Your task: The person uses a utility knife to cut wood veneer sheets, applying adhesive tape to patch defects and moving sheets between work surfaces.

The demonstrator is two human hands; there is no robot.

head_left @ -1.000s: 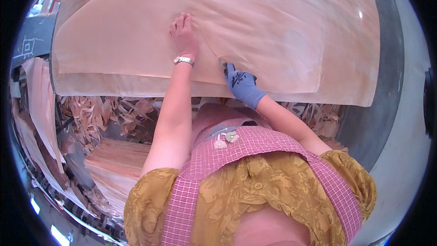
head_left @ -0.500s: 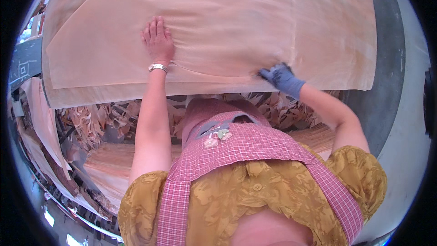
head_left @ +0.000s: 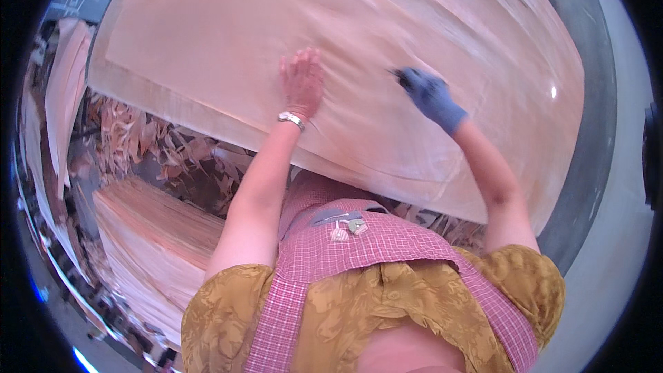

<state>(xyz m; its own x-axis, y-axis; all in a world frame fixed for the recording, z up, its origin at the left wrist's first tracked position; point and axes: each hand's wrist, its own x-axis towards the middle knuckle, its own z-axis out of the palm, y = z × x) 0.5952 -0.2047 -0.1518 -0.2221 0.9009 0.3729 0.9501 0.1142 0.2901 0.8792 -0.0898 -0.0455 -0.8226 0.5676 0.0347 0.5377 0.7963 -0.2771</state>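
L hand [head_left: 301,83] bare, w/ a wristwatch [head_left: 291,119] on the wrist, lies flat & fully spread, palm down, fingers pointing away from the body, pressing on the top veneer sheet [head_left: 207,41]; it grips nothing, just rests on the surface. R hand [head_left: 427,93] in a blue glove, fingers curled in, sits on the same sheet to the right of the L hand, apart from it; something dark shows at its fingertips, but can't tell if it's pinching the sheet edge, a small tool or nothing, so whether it's clenched on anything is unclear. Veneer sheet: thin, pale pinkish-tan wood, lying flat on top of a pile of like sheets right in front of the person, filling the upper half of the view. Its long axis runs left-right across the view, tilted so the left end sits higher in frame & the right end lower; near edge passes just above the pink checked apron [head_left: 359,242]. Below the near edge, on the left, a heap of veneer scraps [head_left: 152,145], curled & broken. Lower left, beside the person's L arm, a second stack of veneer [head_left: 152,235], layered edges visible. Right of the pile, a grey floor strip [head_left: 594,166].
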